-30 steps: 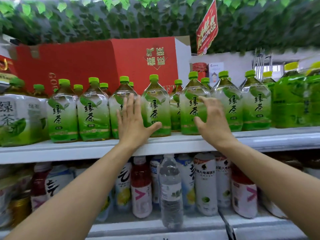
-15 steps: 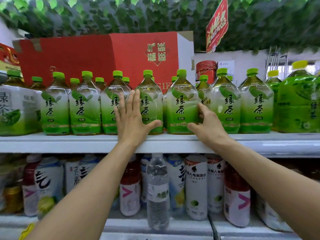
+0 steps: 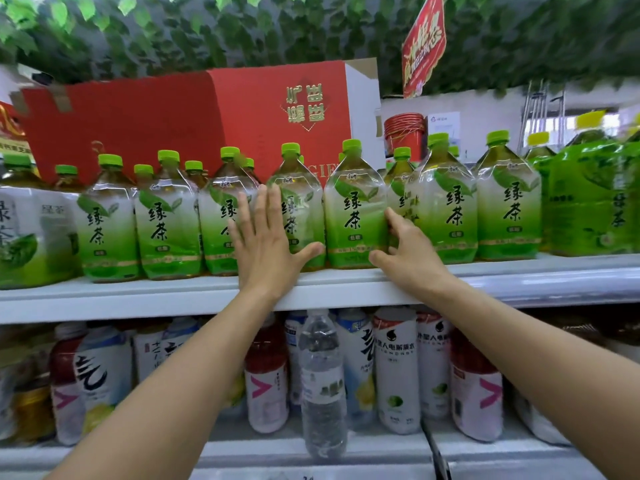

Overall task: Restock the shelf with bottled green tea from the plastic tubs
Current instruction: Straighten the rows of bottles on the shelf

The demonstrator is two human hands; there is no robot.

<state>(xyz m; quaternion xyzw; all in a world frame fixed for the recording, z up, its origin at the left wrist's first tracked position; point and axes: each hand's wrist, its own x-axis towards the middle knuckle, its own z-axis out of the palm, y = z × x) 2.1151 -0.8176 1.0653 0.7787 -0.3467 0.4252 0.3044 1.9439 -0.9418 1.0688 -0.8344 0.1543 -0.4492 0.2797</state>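
Green tea bottles (image 3: 356, 216) stand in a row on the shelf (image 3: 138, 299). The left hand (image 3: 266, 244) presses flat, fingers straight, against one bottle (image 3: 298, 202). The right hand (image 3: 408, 252) curls round the right side of the next.

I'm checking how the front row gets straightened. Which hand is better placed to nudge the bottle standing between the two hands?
Probably the right hand: its fingers already curl round that green tea bottle. The left hand lies flat against the neighbouring bottle.

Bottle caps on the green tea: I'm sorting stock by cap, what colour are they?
Bright lime green caps, clearest in the head view.
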